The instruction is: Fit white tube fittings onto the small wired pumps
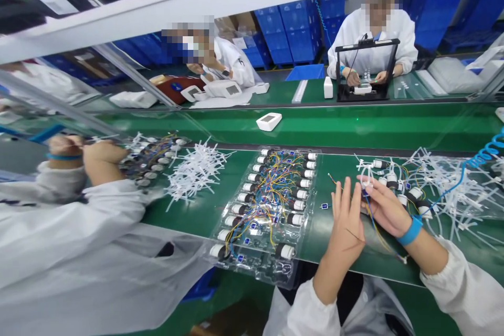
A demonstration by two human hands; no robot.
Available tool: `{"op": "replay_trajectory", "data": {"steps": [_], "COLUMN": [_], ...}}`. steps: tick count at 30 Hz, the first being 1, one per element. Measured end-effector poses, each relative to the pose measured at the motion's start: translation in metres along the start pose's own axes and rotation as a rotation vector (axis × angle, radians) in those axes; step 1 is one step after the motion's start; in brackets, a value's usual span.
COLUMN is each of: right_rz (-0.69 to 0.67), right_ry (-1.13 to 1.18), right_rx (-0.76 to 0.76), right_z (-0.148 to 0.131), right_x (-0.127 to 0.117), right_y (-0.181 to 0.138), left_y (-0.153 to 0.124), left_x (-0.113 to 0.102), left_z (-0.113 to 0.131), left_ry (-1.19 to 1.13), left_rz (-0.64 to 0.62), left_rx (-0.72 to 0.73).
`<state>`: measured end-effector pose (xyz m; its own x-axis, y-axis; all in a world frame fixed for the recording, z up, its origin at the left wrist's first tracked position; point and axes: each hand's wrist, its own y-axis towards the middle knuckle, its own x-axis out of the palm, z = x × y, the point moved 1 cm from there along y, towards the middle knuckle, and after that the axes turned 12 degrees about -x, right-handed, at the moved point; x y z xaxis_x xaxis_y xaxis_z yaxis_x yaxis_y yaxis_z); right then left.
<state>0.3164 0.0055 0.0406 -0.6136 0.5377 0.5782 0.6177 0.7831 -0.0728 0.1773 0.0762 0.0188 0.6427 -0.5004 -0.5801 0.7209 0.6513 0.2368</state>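
Observation:
My right hand point(388, 210), with a blue wrist strap, pinches a small wired part point(366, 189) with a white cable tie looped at its top. Yellow and blue wires point(380, 236) hang below it to a white connector. Close against that part is my left hand point(346, 215), its fingers stretched out; the thumb is hidden. Behind my hands lie several black-and-white cylinders point(414, 194) with wires and ties. A clear plastic tray point(271, 268) to the left holds rows of similar wired cylinders. One small blue-and-white piece point(324, 206) lies between tray and left hand.
White cable ties lie in piles at right point(457, 194) and left point(199, 170). A coiled blue cord point(488, 147) crosses the right side. A co-worker's hands point(100, 157) work at far left. Beyond, a white device point(269, 122) sits on the green belt point(334, 128).

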Motion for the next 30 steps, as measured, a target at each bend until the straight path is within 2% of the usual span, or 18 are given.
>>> {"op": "replay_trajectory", "data": {"steps": [3, 6, 11, 14, 17, 21, 25, 28, 30], "right_rz": [0.069, 0.125, 0.118, 0.064, -0.032, -0.128, -0.223, -0.272, -0.293], "right_ry": [0.008, -0.022, -0.137, -0.224, -0.250, -0.277, -0.515, -0.834, -1.001], "right_rx": [-0.036, -0.065, -0.093, -0.078, -0.002, 0.031, -0.119, -0.339, -0.495], "right_z": [-0.007, -0.010, -0.008, -0.005, 0.001, 0.019, 0.045, 0.055, 0.052], "right_x": [-0.001, -0.005, -0.014, -0.016, -0.016, -0.019, -0.025, -0.026, -0.022], "right_y": [0.003, 0.007, 0.014, 0.012, 0.007, 0.005, 0.015, 0.023, 0.025], "left_y": [0.007, 0.010, -0.009, -0.034, -0.059, -0.081, -0.087, -0.084, -0.081], "left_x": [-0.010, -0.010, -0.011, -0.023, -0.041, -0.066, -0.083, -0.088, -0.089], "left_z": [-0.007, -0.016, -0.023, -0.023, -0.019, -0.008, -0.002, -0.002, -0.004], "left_ry": [0.042, 0.158, 0.269, 0.196, 0.030, -0.190, -0.276, -0.327, -0.380], "left_rz": [0.027, -0.012, -0.077, -0.110, -0.118, -0.032, 0.068, 0.128, 0.145], "left_rx": [-0.078, -0.138, -0.102, -0.090, -0.122, -0.173, -0.165, -0.173, -0.200]}}
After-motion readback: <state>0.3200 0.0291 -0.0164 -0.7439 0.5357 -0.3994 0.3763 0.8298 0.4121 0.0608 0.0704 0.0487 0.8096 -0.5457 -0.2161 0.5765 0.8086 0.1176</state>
